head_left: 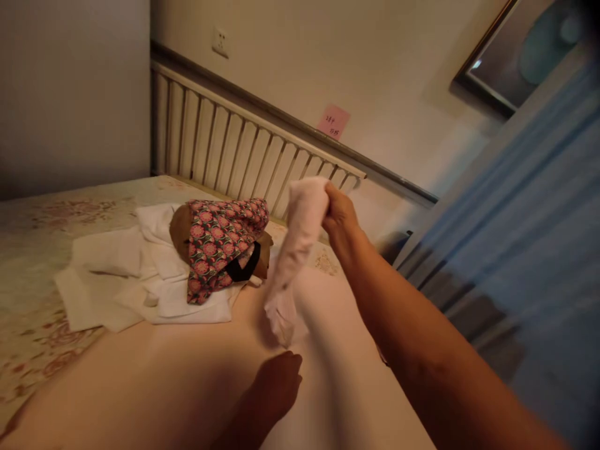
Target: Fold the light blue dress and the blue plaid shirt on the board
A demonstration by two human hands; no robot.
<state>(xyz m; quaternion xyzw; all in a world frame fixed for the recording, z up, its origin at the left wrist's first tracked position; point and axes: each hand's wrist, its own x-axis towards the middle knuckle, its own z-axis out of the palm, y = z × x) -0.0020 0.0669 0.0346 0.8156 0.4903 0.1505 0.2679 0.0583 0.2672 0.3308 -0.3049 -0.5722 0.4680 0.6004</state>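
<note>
My right hand (341, 212) is closed around the upper end of a pale pink piece of cloth (300, 234), long and narrow like a sock. The cloth hangs down at a slant over a smooth, light-coloured surface (154, 375), its lower end blurred. Just below that end is my left hand (279, 381), in shadow with its fingers curled. Whether those fingers pinch the tip of the cloth is hidden.
A flower-patterned garment (220, 240) lies on brown cloth and a heap of white cloths (107, 250) on a floral bedcover (28, 275). Behind is a radiator (234, 137) along the wall. A blue curtain (520, 250) hangs at the right.
</note>
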